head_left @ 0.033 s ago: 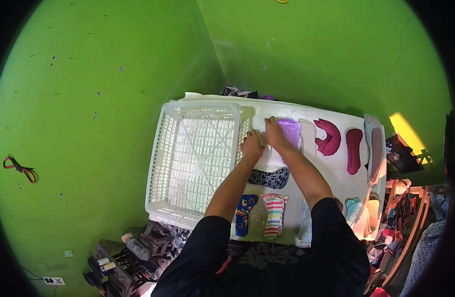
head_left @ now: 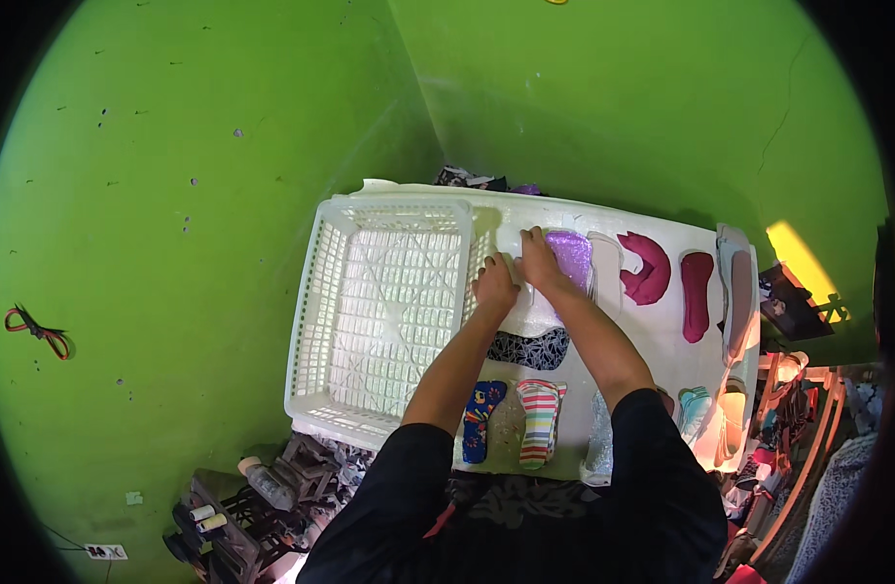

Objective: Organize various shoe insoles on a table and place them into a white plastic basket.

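Observation:
My left hand (head_left: 496, 284) is bent over the white tabletop (head_left: 652, 370), just right of a white plastic basket (head_left: 467, 253). Close beside it, my right hand (head_left: 537, 261) has its fingers curled down, left of a glittery purple sole-shaped piece (head_left: 570, 255). Something pale shows between the two hands, but what the fingers grip is hidden. Nearer me lie a black-and-white patterned piece (head_left: 530, 350), a blue patterned piece (head_left: 483, 420) and a striped piece (head_left: 539, 422). A pale sole-shaped piece (head_left: 606, 263) lies right of the purple one.
Farther right are a curved maroon piece (head_left: 648, 271), a straight maroon one (head_left: 697, 297) and a long grey stack (head_left: 735, 292). Turquoise (head_left: 696, 409) and tan pieces (head_left: 732, 420) lie near the right corner. Green walls (head_left: 224, 195) meet behind the table. A bottle (head_left: 270, 487) lies at lower left.

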Available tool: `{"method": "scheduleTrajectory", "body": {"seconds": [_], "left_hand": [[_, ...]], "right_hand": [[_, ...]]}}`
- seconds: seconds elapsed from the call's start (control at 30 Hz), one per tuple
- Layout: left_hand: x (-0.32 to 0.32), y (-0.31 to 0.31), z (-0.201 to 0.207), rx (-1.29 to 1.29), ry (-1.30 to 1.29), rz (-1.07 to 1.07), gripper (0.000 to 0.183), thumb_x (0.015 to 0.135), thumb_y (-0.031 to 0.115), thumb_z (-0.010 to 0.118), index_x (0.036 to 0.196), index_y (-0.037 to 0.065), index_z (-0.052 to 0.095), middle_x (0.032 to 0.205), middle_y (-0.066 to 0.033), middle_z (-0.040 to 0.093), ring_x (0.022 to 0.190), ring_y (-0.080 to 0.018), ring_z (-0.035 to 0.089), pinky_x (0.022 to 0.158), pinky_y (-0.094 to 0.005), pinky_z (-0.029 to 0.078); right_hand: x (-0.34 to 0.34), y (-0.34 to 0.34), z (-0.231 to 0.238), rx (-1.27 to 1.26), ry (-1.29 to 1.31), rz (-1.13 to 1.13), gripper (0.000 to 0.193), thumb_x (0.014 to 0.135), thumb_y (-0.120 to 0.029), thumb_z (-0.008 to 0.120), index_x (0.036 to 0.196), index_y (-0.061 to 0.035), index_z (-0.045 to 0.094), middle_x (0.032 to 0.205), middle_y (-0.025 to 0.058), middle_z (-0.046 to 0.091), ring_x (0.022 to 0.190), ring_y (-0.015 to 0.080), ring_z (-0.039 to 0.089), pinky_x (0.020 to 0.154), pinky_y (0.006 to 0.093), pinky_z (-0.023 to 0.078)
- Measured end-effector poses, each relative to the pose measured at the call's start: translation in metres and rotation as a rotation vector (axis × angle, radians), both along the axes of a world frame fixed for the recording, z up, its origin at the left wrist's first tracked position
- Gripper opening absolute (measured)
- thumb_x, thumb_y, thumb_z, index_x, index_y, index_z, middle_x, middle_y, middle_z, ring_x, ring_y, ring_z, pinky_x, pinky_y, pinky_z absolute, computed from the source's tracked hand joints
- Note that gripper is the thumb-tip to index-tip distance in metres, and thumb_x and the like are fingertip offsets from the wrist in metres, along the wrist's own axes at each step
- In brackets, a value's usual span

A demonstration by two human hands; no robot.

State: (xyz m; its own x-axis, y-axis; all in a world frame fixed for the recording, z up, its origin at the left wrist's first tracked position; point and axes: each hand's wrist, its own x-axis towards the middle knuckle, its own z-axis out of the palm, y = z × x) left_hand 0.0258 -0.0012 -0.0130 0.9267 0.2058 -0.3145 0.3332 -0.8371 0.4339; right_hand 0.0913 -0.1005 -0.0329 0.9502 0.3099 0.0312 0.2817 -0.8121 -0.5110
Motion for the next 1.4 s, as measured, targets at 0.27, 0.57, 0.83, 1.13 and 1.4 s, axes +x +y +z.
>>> {"method": "scheduleTrajectory", "body": {"seconds": [0.27,0.57,0.83,1.13,1.4], "left_hand": [[0.0,-0.001,0.002,-0.038,-0.006,0.026,0.067,0.069,0.019,0.078,0.122,0.009,0.038,0.123,-0.0124,0.048,0.112,-0.0337,0.054,0.089,-0.0514,0.045],[-0.002,-0.009,0.009,0.008,0.003,0.032,0.071,0.07,0.017,0.077,0.127,0.01,0.035,0.125,-0.0128,0.047,0.113,-0.034,0.054,0.09,-0.0522,0.044],[-0.028,-0.014,0.025,0.016,-0.317,0.078,0.077,0.07,0.01,0.072,0.135,0.005,0.03,0.123,-0.0176,0.048,0.106,-0.0361,0.056,0.09,-0.0496,0.045],[-0.05,-0.008,0.079,-0.71,-0.56,0.004,0.023,0.083,0.016,0.066,0.096,-0.002,0.061,0.087,-0.0143,0.067,0.076,-0.0195,0.065,0.075,-0.0313,0.05],[-0.097,-0.024,0.128,-1.038,-0.407,-0.099,0.019,0.085,0.017,0.065,0.095,0.001,0.061,0.084,-0.0044,0.064,0.076,-0.0106,0.058,0.07,-0.026,0.045]], "right_hand": [[-0.001,0.001,0.009,0.026,0.019,-0.026,0.038,0.071,0.002,0.062,0.108,0.0028,0.052,0.114,0.0235,0.046,0.094,0.0436,0.059,0.082,0.0483,0.051],[-0.008,-0.008,0.003,-0.071,-0.045,0.004,0.03,0.075,-0.009,0.064,0.104,-0.0059,0.056,0.101,0.0162,0.058,0.092,0.0379,0.059,0.078,0.0465,0.05],[-0.027,-0.048,0.042,0.23,-0.156,0.093,0.016,0.078,-0.012,0.065,0.091,-0.002,0.062,0.079,0.0176,0.063,0.073,0.0315,0.063,0.065,0.04,0.049],[-0.061,-0.083,0.134,0.726,0.163,0.077,0.016,0.083,-0.013,0.067,0.09,-0.0001,0.062,0.067,0.0032,0.06,0.053,0.0083,0.054,0.05,0.0254,0.043],[-0.086,-0.11,0.16,0.719,0.095,0.026,0.017,0.083,-0.016,0.068,0.093,-0.0019,0.065,0.069,-0.0045,0.056,0.061,0.0052,0.051,0.058,0.0214,0.041]]}}
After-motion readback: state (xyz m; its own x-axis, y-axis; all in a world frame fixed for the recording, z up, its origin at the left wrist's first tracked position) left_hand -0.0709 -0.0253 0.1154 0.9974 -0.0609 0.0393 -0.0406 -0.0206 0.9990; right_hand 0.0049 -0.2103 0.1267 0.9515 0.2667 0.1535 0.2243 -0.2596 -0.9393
